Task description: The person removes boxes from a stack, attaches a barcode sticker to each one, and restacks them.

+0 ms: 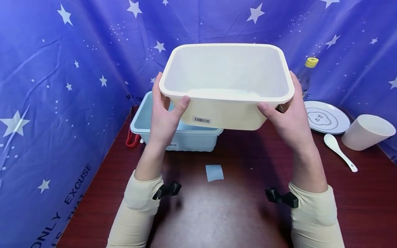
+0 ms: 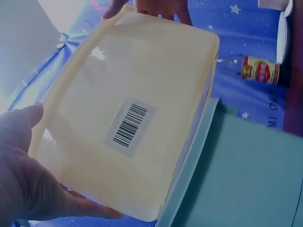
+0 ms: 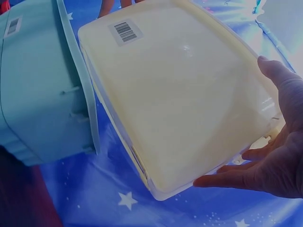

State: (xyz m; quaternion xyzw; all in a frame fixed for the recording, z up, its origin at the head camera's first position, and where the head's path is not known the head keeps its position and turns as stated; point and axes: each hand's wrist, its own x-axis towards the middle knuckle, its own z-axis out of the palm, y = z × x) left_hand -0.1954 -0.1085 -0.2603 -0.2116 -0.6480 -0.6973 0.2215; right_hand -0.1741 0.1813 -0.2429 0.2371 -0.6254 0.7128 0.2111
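Note:
A cream plastic bin (image 1: 229, 115) with a barcode label on its near wall is held up above the table, tilted so its inside shows in the head view. My left hand (image 1: 165, 115) grips its left end, thumb over the near rim and fingers along the side. At the other end, my right hand (image 1: 286, 117) grips it the same way. Behind and below the cream bin stands a light blue bin (image 1: 192, 141), partly covered by it and by my left hand. Both wrist views show the cream bin's outer wall, with the blue bin beside it.
A small blue square (image 1: 214, 172) lies on the dark red table (image 1: 235, 213). To the right are a plate (image 1: 328, 117), a white spoon (image 1: 339, 151), a tilted white cup (image 1: 367, 132) and a yellow-capped bottle (image 1: 311, 62). A red-handled tool (image 1: 132, 140) lies left of the blue bin.

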